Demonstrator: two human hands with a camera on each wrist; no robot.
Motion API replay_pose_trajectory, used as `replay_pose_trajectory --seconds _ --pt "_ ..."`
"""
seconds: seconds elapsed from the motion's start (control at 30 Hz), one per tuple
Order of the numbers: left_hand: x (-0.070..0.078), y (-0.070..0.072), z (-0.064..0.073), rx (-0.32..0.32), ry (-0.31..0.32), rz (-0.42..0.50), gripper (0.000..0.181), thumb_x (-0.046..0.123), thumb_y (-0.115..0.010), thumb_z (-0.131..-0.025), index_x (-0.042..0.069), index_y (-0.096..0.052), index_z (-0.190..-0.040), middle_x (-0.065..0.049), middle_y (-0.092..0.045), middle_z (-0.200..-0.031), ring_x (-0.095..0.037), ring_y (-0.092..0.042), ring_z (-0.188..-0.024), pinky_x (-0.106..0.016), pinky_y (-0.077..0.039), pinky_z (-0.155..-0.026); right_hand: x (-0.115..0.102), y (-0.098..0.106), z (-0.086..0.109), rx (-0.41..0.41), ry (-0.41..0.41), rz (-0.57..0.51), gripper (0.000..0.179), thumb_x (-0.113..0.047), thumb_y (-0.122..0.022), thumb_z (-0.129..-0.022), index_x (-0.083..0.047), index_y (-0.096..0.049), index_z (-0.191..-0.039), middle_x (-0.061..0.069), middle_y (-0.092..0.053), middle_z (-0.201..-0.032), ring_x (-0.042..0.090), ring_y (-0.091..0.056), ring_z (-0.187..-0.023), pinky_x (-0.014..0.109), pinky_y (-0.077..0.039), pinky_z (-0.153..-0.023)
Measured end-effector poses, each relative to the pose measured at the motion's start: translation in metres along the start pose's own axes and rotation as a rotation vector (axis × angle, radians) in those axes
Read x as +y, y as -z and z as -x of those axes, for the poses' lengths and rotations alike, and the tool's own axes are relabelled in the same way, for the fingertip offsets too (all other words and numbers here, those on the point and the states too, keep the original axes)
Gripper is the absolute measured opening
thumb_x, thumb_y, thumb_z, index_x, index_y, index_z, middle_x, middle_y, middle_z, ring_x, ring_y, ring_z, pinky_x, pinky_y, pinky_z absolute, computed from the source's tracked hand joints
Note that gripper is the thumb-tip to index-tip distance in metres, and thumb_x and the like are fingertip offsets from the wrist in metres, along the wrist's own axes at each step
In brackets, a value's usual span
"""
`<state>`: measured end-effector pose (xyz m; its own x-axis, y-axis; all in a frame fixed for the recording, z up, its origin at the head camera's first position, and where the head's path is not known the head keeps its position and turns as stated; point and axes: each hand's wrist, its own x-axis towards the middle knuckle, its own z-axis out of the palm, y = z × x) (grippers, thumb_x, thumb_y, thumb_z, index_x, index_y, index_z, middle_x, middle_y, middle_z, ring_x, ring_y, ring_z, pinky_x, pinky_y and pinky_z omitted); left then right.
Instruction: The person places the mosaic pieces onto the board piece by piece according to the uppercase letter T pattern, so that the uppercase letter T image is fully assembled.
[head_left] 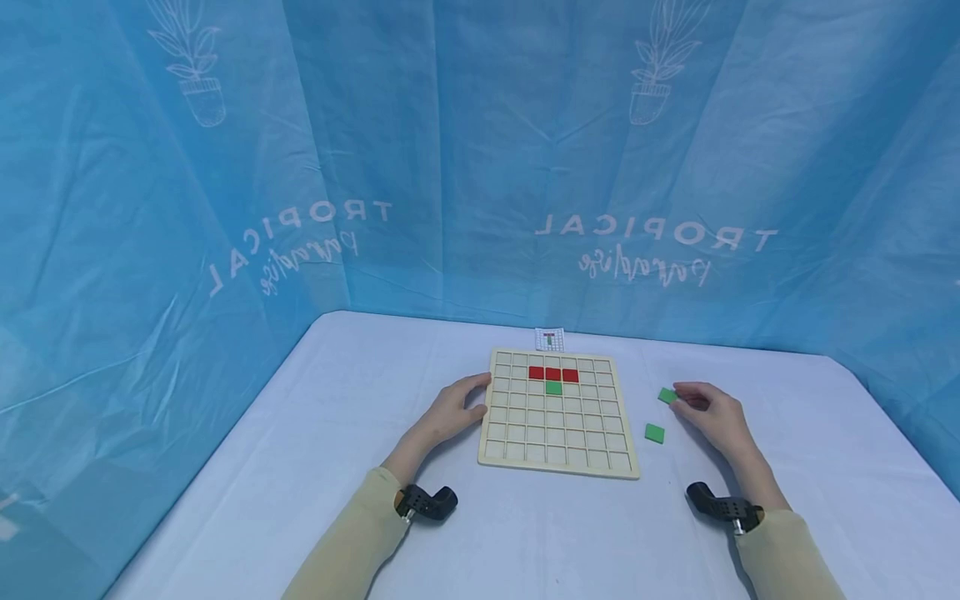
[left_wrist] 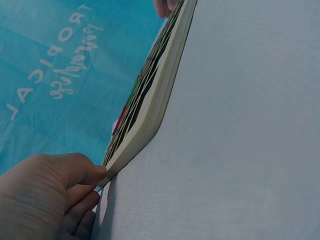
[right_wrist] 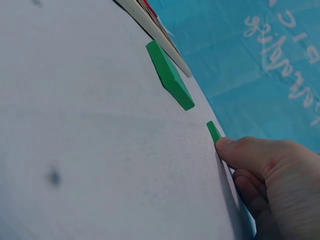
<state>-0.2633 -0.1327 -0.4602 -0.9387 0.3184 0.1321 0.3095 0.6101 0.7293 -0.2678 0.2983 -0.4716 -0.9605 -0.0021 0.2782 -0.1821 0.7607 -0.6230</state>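
Note:
A pale wooden grid board (head_left: 555, 472) lies flat on the table. Three red tiles (head_left: 552, 374) sit side by side in one row of its squares, and a green tile (head_left: 553, 388) is directly below the middle one. My left hand (head_left: 447, 411) touches the board's left edge, thumb and forefinger spread apart along it; in the left wrist view the thumb meets the board's rim (left_wrist: 150, 131). To the right of the board, my right hand (head_left: 712, 414) pinches the edge of a loose green tile (head_left: 667, 396). Nearer to me lies another green tile (head_left: 655, 433), also large in the right wrist view.
A small printed card (head_left: 550, 339) with a red and green grid pattern lies just behind the board. White cloth (head_left: 555, 542) covers the table. Blue curtains (head_left: 480, 167) with plant prints and lettering hang behind and at the sides. Both wrists wear black camera mounts (head_left: 427, 503).

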Motion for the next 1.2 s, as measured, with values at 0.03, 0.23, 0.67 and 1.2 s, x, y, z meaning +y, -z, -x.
replay_pose_trajectory --seconds 0.03,0.23,0.67,1.2 --pt "0.0 0.0 0.0 0.0 -0.001 0.0 0.054 0.01 -0.06 -0.09 0.006 -0.042 -0.141 -0.008 -0.043 -0.143 -0.024 -0.033 -0.135 -0.04 -0.027 -0.112 0.001 0.0 0.0 0.003 0.003 0.002 0.036 -0.017 -0.065 -0.09 0.0 -0.059 -0.122 0.019 -0.062 -0.111 0.036 -0.057 -0.104 0.05 -0.049 -0.088" --pt "0.0 0.0 0.0 0.004 -0.005 0.001 0.054 0.01 -0.06 -0.09 0.006 -0.042 -0.141 -0.009 -0.043 -0.143 -0.024 -0.033 -0.135 -0.039 -0.027 -0.112 0.001 0.0 -0.001 0.0 -0.006 -0.003 0.036 -0.017 -0.064 -0.091 0.0 -0.059 -0.122 0.02 -0.061 -0.112 0.036 -0.057 -0.104 0.05 -0.048 -0.089" --pt "-0.001 -0.001 -0.001 0.007 0.004 -0.005 0.054 0.01 -0.059 -0.091 0.006 -0.042 -0.141 -0.008 -0.043 -0.143 -0.023 -0.033 -0.135 -0.039 -0.028 -0.111 -0.012 0.014 -0.006 0.063 -0.096 -0.159 0.046 -0.036 -0.061 -0.092 -0.003 -0.059 -0.126 0.013 -0.061 -0.116 0.015 -0.056 -0.101 0.008 -0.044 -0.077" --pt "0.0 0.0 0.001 0.012 -0.016 -0.013 0.055 0.01 -0.06 -0.09 0.004 -0.042 -0.141 -0.01 -0.044 -0.142 -0.026 -0.035 -0.134 -0.041 -0.029 -0.111 0.006 -0.02 -0.061 0.08 0.025 -0.387 0.052 -0.051 -0.066 -0.083 -0.024 -0.06 -0.128 0.0 -0.06 -0.12 0.012 -0.057 -0.105 0.016 -0.05 -0.083"
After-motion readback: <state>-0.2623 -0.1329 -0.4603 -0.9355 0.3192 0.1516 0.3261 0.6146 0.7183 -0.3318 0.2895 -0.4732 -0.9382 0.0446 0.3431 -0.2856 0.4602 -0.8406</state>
